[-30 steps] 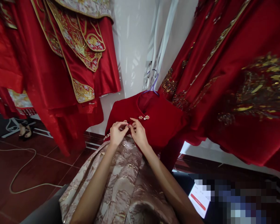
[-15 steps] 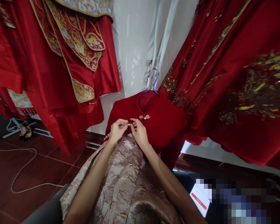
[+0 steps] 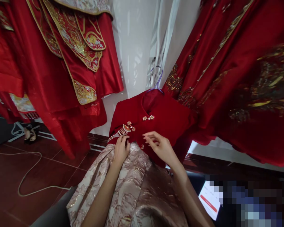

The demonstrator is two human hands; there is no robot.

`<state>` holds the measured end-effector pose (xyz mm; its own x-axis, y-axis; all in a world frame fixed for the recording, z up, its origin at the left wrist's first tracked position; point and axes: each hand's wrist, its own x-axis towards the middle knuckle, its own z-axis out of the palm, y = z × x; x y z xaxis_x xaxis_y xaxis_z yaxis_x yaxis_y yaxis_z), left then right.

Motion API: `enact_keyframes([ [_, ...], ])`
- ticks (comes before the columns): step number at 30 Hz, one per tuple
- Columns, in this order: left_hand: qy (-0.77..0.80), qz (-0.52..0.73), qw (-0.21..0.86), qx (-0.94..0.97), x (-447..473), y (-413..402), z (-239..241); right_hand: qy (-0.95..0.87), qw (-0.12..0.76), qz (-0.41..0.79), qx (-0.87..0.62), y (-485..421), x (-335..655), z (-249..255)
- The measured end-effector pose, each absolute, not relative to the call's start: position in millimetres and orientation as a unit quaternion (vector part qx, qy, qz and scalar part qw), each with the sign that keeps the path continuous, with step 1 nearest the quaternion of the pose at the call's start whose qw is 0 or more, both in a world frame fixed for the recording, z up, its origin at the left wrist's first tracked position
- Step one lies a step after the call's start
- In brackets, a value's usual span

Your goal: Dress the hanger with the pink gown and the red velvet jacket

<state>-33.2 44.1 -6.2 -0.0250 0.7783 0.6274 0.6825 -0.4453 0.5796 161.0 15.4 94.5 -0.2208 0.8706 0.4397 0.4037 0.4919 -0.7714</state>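
On a bright phone-like white screen [image 3: 209, 201] at lower right, a long red bar [image 3: 208, 203] runs aslant, with small marks above it; the lettering is too small to read. A block of blurred squares covers the area beside it.

The short dark red velvety jacket [image 3: 170, 108] is in the middle, its shoulders toward the wall and a thin purple hanger [image 3: 159, 80] showing at its neck. A clasp of pearl-and-gold flowers [image 3: 151, 117] sits below the collar. Lower on the front, toward the left, are a fan-shaped jewelled ornament with pearl strands [image 3: 126, 128] and two small flower pieces close by it.

The left hand [image 3: 121, 149] is at the jacket's lower edge, just below the fan ornament, fingers bent forward and thumb apart from them; whether it grips the cloth cannot be told. The right hand [image 3: 162, 147] is over the jacket's front, fingers loosely extended and slightly parted, near a single small gold flower button [image 3: 142, 146]. Whether it touches the velvet is unclear.

Pinkish-beige brocade with metallic threads [image 3: 130, 176] spreads under the forearms. Gold-embroidered red satin garments [image 3: 42, 82] hang at left, above dark strappy shoes [image 3: 29, 135] and a pale cable [image 3: 35, 190] on reddish floor tiles [image 3: 54, 168].
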Motion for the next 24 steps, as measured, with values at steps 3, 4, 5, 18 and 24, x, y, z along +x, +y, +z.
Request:
enact_keyframes([
  [3, 0.531, 0.499, 0.042, 0.684, -34, 46, -5, -0.784, 0.354, 0.252, -0.444, 21, 160, 82],
  [4, 0.536, 0.500, 0.042, 0.679, -34, 47, -5, -0.792, 0.332, 0.241, -0.453, 24, 161, 76],
  [5, 0.544, 0.497, 0.042, 0.674, -34, 47, -5, -0.795, 0.318, 0.228, -0.464, 26, 161, 71],
  [18, 0.570, 0.547, 0.077, 0.609, -35, 50, -11, -0.793, 0.271, 0.204, -0.506, 38, 169, 49],
  [24, 0.610, 0.462, -0.060, 0.641, -35, 53, -4, -0.798, 0.236, 0.215, -0.511, 47, 175, 39],
])
